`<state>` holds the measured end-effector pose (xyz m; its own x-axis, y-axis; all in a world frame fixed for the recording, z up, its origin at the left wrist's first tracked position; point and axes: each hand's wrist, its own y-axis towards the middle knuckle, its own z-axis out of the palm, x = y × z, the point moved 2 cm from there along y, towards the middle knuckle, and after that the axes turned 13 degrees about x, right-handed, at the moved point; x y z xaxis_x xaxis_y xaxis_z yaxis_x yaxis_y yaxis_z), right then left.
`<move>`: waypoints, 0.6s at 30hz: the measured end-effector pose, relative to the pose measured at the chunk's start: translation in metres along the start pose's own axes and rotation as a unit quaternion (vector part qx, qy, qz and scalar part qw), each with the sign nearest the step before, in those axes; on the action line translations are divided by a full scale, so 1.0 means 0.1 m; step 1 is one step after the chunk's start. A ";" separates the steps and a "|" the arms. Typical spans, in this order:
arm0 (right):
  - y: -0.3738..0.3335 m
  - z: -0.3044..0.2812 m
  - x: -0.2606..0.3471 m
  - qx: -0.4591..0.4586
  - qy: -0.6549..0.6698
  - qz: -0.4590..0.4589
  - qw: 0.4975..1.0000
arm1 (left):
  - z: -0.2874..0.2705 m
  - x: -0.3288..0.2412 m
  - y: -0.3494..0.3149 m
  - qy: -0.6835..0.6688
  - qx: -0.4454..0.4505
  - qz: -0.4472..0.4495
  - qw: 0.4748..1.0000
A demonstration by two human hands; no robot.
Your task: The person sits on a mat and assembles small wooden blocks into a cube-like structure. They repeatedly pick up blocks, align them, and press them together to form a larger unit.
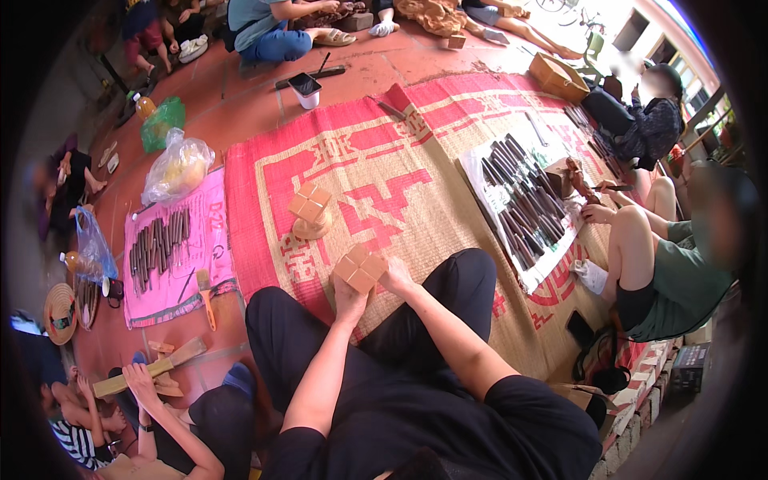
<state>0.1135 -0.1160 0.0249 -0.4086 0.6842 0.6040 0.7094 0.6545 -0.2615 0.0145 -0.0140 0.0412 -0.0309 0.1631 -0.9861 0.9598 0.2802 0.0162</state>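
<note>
Over my lap I hold a light-brown wooden block [361,270] with dark lines crossing on its square top face. My left hand [350,302] is closed round it from below and the left. At its right side is my right hand [397,278], its fingers bent against the block and their tips partly hidden. Just beyond, on the mat, stands a second wooden piece [310,202] with a similar lined square top and a paler, rounded lower part.
A red and straw-coloured woven mat [376,172] spreads ahead. Many dark carving tools [524,196] lie on a white sheet at right, more on a pink cloth [216,264] at left, near a brush [206,300]. People sit on both sides; one at lower left holds a wooden mallet [152,368].
</note>
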 end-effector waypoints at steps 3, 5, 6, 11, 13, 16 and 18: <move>0.07 0.31 -0.38 0.044 -0.096 0.040 0.994 | 0.01 0.12 0.07 0.192 -0.006 0.042 0.981; 0.12 0.29 -0.34 0.051 -0.110 0.037 0.992 | -0.01 0.12 0.06 0.213 0.009 0.058 0.975; 0.13 0.28 -0.33 0.054 -0.117 0.037 0.991 | -0.01 0.12 0.06 0.223 0.017 0.066 0.973; -0.01 0.03 -0.03 0.022 0.099 -0.011 0.995 | -0.06 0.21 0.05 0.204 0.017 0.068 0.977; -0.11 -0.08 0.14 0.063 0.076 0.026 0.995 | -0.08 0.26 0.04 0.228 0.015 0.078 0.970; 0.11 0.36 -0.38 0.061 -0.037 0.075 0.995 | -0.02 0.31 0.08 0.240 0.022 0.076 0.967; 0.16 0.39 -0.48 0.042 -0.088 0.071 0.993 | 0.00 0.07 0.08 0.196 0.027 0.037 0.980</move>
<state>0.1225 -0.1258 -0.0375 -0.4070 0.8121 0.4181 0.7199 0.5669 -0.4004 0.0219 -0.0104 0.0342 -0.0548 0.5349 -0.8431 0.9766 0.2045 0.0663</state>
